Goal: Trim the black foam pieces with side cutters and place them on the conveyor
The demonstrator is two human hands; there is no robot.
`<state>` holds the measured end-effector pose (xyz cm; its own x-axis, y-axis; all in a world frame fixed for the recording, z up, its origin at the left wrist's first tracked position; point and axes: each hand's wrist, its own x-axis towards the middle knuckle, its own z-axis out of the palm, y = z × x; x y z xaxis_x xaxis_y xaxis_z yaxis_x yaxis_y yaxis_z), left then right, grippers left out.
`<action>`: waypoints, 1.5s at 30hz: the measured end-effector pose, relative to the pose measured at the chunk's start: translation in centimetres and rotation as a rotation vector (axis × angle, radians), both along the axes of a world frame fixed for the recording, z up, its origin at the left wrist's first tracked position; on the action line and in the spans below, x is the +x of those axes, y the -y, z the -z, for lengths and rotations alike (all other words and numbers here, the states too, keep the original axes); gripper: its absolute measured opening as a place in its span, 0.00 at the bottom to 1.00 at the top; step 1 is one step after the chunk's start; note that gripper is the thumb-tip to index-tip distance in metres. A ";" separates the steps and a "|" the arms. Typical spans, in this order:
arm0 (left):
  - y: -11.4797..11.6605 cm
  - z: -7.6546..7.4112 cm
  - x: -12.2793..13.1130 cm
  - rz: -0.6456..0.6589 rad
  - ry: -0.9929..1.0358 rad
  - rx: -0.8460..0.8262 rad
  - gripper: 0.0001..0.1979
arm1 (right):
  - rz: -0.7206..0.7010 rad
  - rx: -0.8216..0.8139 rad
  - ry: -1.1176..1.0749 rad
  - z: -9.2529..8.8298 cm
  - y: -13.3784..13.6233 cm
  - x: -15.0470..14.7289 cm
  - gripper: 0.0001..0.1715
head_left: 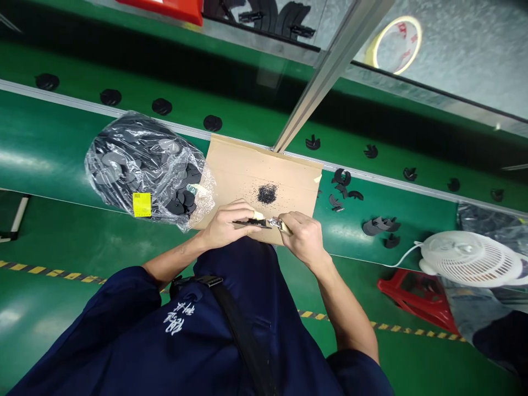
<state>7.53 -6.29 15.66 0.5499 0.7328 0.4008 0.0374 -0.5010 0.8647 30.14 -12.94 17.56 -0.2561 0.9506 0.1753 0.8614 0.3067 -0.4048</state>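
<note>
My left hand (pixel 226 224) is closed on a thin black plastic part (pixel 251 222), held over the near edge of a cardboard sheet (pixel 233 165). A pale covering shows on one of its fingertips. Closed around small metal-jawed nippers (pixel 275 222), my right hand (pixel 304 235) brings their tips close to the part's right end. Whether the jaws touch the part I cannot tell. Just beyond both hands lies a pile of tiny black scraps (pixel 267 193) on the cardboard. To the left, a clear plastic bag (pixel 132 132) holds many black and grey round pieces.
Several black parts (pixel 376 225) lie right of the cardboard. More parts (pixel 161 106) sit spaced along the green belt (pixel 251 124) beyond the bench edge. A metal post (pixel 313 82) rises behind the cardboard. At right are a white fan (pixel 462 256) and a red stool (pixel 412 294).
</note>
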 end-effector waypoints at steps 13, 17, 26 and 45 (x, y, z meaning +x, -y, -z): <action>-2.2 5.8 3.1 0.023 -0.347 0.180 0.17 | 0.160 -0.170 0.420 2.7 -3.2 1.0 0.05; -2.6 6.5 3.1 -0.082 -0.321 0.101 0.14 | 0.216 -0.186 0.290 3.4 -2.9 1.8 0.06; -0.9 4.6 1.7 -0.088 0.030 -0.346 0.17 | 0.032 -0.076 -0.390 3.0 -1.9 -0.5 0.10; -0.5 0.6 -0.1 0.032 -0.051 0.031 0.12 | -0.038 0.091 0.021 -0.9 -1.3 1.0 0.09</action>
<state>7.47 -5.78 15.10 0.5932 0.7020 0.3941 0.0641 -0.5291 0.8461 31.12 -11.69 18.43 -0.2961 0.9206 0.2548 0.8564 0.3740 -0.3560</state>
